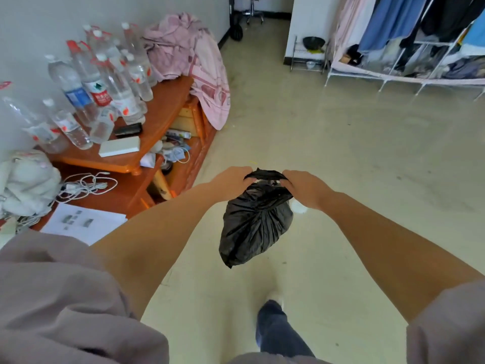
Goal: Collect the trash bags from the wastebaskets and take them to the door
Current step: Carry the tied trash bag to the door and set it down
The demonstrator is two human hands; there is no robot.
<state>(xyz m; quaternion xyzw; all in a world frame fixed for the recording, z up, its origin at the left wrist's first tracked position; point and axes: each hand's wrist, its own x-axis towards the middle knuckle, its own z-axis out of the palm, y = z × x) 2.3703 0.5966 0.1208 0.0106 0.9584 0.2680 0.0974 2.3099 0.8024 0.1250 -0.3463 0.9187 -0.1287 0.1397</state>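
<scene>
Both my hands pinch the top of a black trash bag (256, 222), left hand (231, 182) on its left edge, right hand (305, 189) on its right edge, fingers curled on the plastic. Bag hangs in the air between my arms, above the pale floor (354, 158), bulging and crumpled below the grip. To my left, a wooden bench (162, 106) with a cluster of plastic water bottles (105, 82) and a pink cloth (189, 56). Clothes rack (409, 40) far right. One dark trouser leg (278, 332) shows below.
</scene>
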